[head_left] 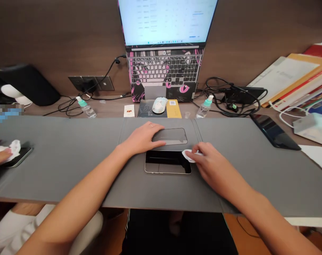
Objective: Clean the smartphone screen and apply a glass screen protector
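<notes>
Bare forearms (78,194) reach in from the two lower corners above a lap in black trousers (179,232), over a smooth grey mat (70,152) spread on a brown wooden desk (110,108). At the mat's centre lies a black-screened phone with a pale metal rim (167,163), flat, its long sides running left to right. Just beyond it is a thin, clear glass sheet with a dark outline (175,136). The left hand (143,138) covers the sheet's left end, its grip spread: fingers at the far long edge, thumb at the near one. The right hand (207,157) has its grip pressed together, pinching a crumpled white wipe (189,156) at the phone's far right corner; whether the wipe presses on the screen cannot be told. Behind stands an open laptop with pink, black and white patterning (163,72), a pale patterned mouse (160,105) before it, and a clear bottle with a teal-and-white top on either side (88,109) (202,109). At far left, another person's hand (1,156) holds a white wipe over a second phone (21,157).
</notes>
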Demonstrator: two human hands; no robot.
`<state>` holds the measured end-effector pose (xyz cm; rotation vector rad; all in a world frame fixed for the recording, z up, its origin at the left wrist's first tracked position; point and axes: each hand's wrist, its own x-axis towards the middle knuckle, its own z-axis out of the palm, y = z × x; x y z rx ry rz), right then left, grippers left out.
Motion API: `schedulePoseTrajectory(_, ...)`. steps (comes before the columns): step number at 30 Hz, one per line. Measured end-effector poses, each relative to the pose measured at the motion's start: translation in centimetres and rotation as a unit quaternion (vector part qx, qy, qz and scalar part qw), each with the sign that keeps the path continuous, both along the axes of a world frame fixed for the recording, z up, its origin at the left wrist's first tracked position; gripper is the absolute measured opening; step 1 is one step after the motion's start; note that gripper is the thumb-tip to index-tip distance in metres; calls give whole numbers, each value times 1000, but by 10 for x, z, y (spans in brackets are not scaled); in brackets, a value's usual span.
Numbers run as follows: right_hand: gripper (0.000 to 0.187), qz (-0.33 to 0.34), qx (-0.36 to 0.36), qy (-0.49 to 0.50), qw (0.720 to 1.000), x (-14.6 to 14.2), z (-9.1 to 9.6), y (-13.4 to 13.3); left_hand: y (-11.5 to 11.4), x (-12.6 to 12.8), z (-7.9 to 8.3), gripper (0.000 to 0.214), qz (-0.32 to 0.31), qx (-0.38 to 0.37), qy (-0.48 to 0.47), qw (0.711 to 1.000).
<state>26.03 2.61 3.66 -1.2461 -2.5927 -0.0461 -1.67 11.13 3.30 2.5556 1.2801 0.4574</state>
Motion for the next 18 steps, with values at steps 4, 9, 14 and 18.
schedulePoseTrajectory(4,44,-21,-4,-11,1000,-24,-5,5,-1,-4,-4,50,-14,-8,-25,1000)
schedulePoseTrajectory(9,51,-48,-8,-14,999,-23,-11,-23,-3,-8,1,51,-19,-8,-19,1000)
schedulePoseTrajectory(14,42,-54,-41,59,996,-12,-3,-48,-4,-9,7,49,-15,7,-8,1000)
schedulePoseTrajectory(18,40,-59,-61,113,990,-17,5,-25,-4,-7,3,49,-25,6,-10,1000)
